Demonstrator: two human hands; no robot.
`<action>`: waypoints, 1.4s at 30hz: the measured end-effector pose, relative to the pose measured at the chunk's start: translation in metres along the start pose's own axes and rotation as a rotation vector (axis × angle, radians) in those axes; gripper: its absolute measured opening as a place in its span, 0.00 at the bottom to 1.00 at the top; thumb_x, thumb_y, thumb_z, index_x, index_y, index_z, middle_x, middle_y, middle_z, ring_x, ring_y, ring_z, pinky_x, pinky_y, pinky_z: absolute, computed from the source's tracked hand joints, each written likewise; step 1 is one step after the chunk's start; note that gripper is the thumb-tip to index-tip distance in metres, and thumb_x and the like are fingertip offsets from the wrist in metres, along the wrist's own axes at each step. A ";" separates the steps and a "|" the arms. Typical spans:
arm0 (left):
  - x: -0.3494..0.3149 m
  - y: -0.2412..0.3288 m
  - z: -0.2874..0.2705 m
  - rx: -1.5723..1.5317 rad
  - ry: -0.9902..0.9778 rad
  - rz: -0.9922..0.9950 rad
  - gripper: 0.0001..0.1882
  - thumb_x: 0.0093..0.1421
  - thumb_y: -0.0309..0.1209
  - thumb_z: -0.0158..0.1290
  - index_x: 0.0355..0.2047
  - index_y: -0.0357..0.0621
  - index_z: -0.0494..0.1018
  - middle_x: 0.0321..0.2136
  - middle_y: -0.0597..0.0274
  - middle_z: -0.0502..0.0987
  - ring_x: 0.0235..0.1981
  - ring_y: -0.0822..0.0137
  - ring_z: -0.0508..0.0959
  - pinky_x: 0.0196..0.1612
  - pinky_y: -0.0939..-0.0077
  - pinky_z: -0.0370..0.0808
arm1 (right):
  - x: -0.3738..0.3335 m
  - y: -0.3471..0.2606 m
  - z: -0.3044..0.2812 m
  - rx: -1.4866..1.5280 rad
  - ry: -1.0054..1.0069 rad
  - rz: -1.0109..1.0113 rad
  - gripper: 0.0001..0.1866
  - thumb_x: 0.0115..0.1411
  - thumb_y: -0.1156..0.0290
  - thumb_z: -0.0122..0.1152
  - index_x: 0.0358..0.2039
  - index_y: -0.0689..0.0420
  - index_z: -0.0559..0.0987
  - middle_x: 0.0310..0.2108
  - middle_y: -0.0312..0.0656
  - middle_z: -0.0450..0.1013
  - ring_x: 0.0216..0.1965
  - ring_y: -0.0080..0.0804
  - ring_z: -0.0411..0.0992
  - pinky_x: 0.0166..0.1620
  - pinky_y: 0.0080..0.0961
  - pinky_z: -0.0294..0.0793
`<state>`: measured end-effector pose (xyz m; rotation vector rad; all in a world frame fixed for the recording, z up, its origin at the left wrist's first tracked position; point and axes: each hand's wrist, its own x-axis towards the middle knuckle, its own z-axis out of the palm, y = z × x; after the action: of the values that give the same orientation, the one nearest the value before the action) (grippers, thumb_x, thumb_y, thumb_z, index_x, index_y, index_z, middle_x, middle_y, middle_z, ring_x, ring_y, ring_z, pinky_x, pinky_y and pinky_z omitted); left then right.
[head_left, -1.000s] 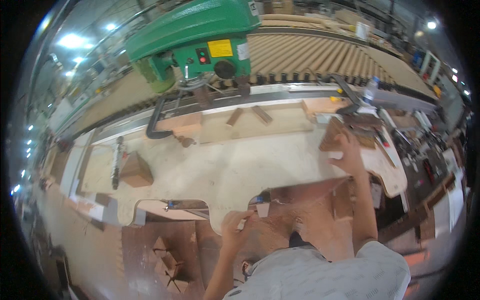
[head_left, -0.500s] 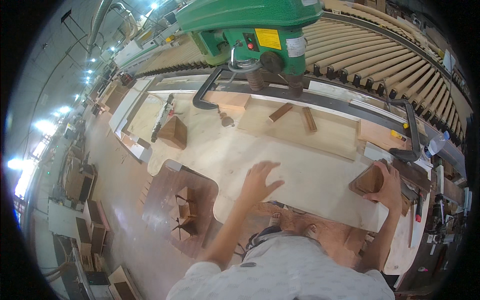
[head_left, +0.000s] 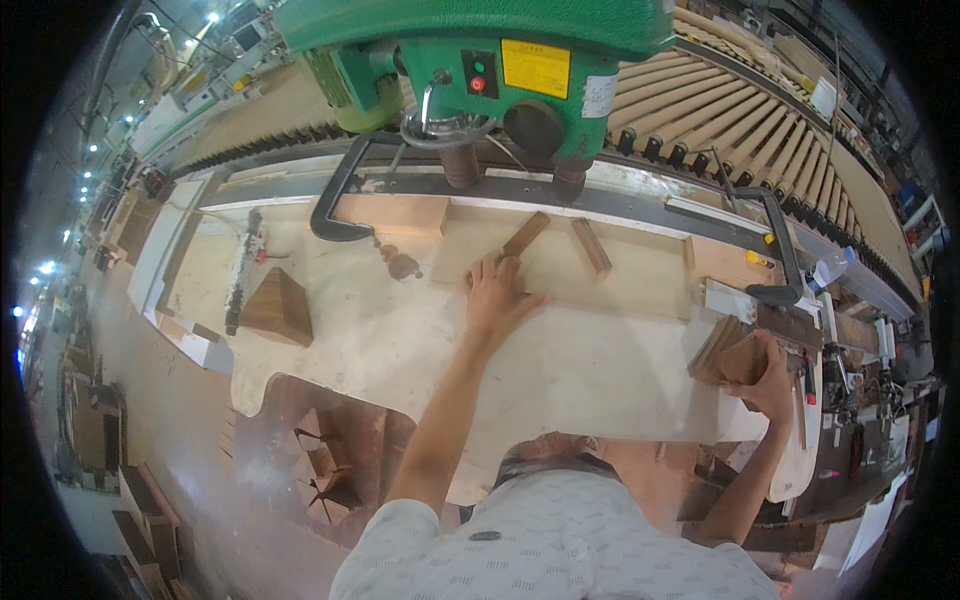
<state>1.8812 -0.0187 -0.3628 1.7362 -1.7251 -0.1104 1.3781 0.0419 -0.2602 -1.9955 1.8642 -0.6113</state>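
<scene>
Two hands (head_left: 495, 306) (head_left: 769, 385), two wooden strips (head_left: 525, 235) (head_left: 591, 246); two clamps (head_left: 345, 231) (head_left: 788, 245)

Pale benchtop (head_left: 590, 385): brown wedge (head_left: 278, 308), panel (head_left: 635, 285) bearing two strips (head_left: 591, 246)

Green machine (head_left: 480, 30) was cut off up top, shirt (head_left: 550, 545) at bottom. Right hand (head_left: 770, 384) partly hid wooden block (head_left: 742, 360). Left hand (head_left: 495, 303) touching wooden strip (head_left: 526, 234): couldn't tell. Yellow label (head_left: 535, 67) print was too small.
</scene>
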 end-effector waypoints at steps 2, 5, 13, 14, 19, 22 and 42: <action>-0.001 0.007 -0.004 -0.023 0.019 0.010 0.42 0.44 0.58 0.72 0.55 0.47 0.74 0.59 0.58 0.68 0.62 0.51 0.65 0.66 0.49 0.54 | -0.005 0.008 0.003 0.105 0.027 0.046 0.59 0.29 0.71 0.89 0.65 0.45 0.67 0.58 0.49 0.64 0.60 0.53 0.68 0.58 0.49 0.74; 0.006 0.005 -0.003 -0.014 -0.025 -0.004 0.41 0.45 0.56 0.72 0.54 0.48 0.74 0.57 0.59 0.69 0.61 0.52 0.65 0.65 0.50 0.55 | -0.014 -0.010 0.001 0.581 -0.069 0.127 0.58 0.32 0.68 0.90 0.65 0.50 0.66 0.59 0.48 0.69 0.61 0.46 0.69 0.61 0.46 0.74; 0.005 0.007 -0.004 0.050 -0.001 -0.023 0.37 0.46 0.51 0.72 0.53 0.51 0.73 0.56 0.59 0.70 0.61 0.52 0.66 0.64 0.51 0.55 | 0.001 -0.036 -0.029 0.463 0.122 0.131 0.58 0.39 0.58 0.88 0.70 0.46 0.65 0.59 0.42 0.70 0.58 0.38 0.70 0.60 0.37 0.70; 0.007 -0.001 -0.004 0.013 0.001 0.027 0.37 0.46 0.51 0.72 0.53 0.51 0.73 0.56 0.59 0.70 0.61 0.52 0.65 0.64 0.51 0.56 | 0.003 -0.052 -0.028 0.435 0.108 0.121 0.58 0.40 0.58 0.88 0.71 0.46 0.65 0.59 0.42 0.70 0.58 0.39 0.70 0.61 0.37 0.70; 0.005 -0.024 0.003 -0.232 -0.025 0.124 0.35 0.47 0.46 0.73 0.52 0.49 0.71 0.56 0.55 0.68 0.61 0.51 0.65 0.63 0.53 0.60 | 0.028 -0.130 0.060 0.413 -0.051 -0.080 0.48 0.37 0.60 0.88 0.55 0.53 0.66 0.49 0.42 0.71 0.53 0.43 0.71 0.56 0.38 0.72; 0.010 -0.042 0.004 -0.540 -0.009 0.134 0.34 0.47 0.44 0.74 0.51 0.48 0.71 0.56 0.53 0.67 0.61 0.50 0.65 0.64 0.56 0.62 | 0.060 -0.173 0.162 0.224 0.020 -0.442 0.41 0.35 0.56 0.87 0.46 0.54 0.71 0.45 0.49 0.70 0.49 0.55 0.67 0.56 0.41 0.67; 0.035 -0.003 0.013 -0.131 0.037 -0.034 0.25 0.43 0.44 0.74 0.41 0.53 0.82 0.42 0.61 0.82 0.51 0.53 0.78 0.58 0.50 0.67 | 0.136 -0.167 0.252 0.482 0.252 -0.286 0.34 0.45 0.42 0.78 0.43 0.56 0.80 0.43 0.46 0.78 0.48 0.50 0.74 0.54 0.44 0.71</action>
<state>1.8814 -0.0561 -0.3609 1.6624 -1.6247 -0.2003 1.6594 -0.0906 -0.3764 -1.9241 1.3761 -1.3076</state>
